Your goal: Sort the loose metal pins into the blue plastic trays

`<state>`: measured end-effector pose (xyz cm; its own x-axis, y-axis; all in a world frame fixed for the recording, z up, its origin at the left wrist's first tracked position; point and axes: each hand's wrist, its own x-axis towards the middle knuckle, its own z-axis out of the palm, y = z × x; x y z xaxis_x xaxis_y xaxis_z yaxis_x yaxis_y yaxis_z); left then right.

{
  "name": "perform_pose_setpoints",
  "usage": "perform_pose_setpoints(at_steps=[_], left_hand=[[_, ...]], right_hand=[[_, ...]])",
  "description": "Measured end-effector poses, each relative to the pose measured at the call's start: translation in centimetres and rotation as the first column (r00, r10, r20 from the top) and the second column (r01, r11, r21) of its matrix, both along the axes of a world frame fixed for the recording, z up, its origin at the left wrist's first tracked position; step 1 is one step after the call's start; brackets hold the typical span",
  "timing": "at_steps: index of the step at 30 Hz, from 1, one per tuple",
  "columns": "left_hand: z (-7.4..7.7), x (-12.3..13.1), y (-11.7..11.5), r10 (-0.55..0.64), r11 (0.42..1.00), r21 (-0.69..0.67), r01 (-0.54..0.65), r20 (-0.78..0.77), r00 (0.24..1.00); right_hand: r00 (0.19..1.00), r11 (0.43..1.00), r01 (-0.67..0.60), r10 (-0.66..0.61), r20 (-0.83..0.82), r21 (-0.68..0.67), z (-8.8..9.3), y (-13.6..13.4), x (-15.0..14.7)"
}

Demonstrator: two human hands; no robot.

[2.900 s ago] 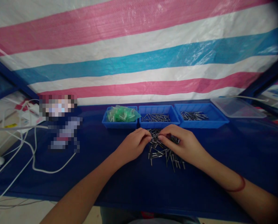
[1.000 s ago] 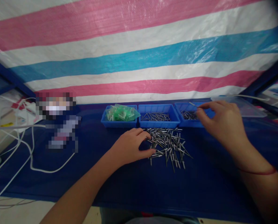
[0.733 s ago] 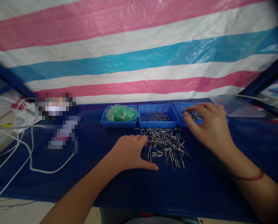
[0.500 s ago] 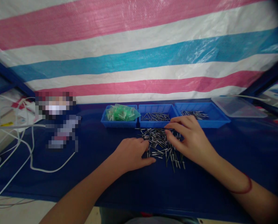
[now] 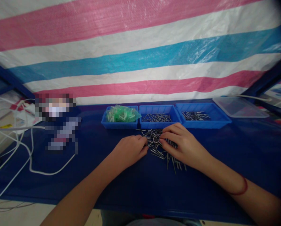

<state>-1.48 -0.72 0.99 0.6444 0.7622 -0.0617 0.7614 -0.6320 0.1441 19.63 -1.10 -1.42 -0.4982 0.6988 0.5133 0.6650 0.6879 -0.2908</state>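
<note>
Rivets (image 5: 156, 138) are found in a loose pile on the blue desk (image 5: 135, 194), between its centre and its far edge, with several stems pointed toward the near edge. At the pile's left side the left hand (image 5: 131, 150) is placed, thumb and forefinger drawn narrow at the outermost rivets; whether one is gripped cannot be told. Over the pile's right part the right hand (image 5: 183, 142) is positioned, its fingers slightly parted and the thumb close below them; a held piece cannot be confirmed. Part of the pile is hidden by this hand. Toward the far edge, passage is blocked by the middle bin (image 5: 158, 125), which is flanked by the left bin (image 5: 120, 126) and the right bin (image 5: 216, 123). Rivets are also contained in the middle and right bins; the left one is filled by a green bag (image 5: 123, 113). Toward the far right corner, a translucent plastic piece (image 5: 240, 107) is noted. Toward the left edge, white cables (image 5: 48, 174) are looped across the surface, well apart from the pile
</note>
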Motion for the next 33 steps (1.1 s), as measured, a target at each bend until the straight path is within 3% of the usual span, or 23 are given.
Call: perform_pose_setpoints(at_steps=[10,24,33], left_hand=[[-0.31,-0.09,0.08,0.033,0.997,-0.066,-0.029,0.072,0.997],[-0.25,0.17,0.32,0.015,1.0,0.024,-0.014,-0.011,1.0],[-0.71,-0.19,0.54,0.016,0.995,0.095,-0.036,0.197,0.98]], right_hand=[[1.0,0.999,0.001,0.0,0.028,-0.033,-0.09,-0.09,-0.17],[0.999,0.999,-0.003,0.005,0.033,-0.05,-0.2,-0.17,-0.32],[0.999,0.998,0.028,-0.029,-0.017,-0.056,-0.52,-0.03,-0.28]])
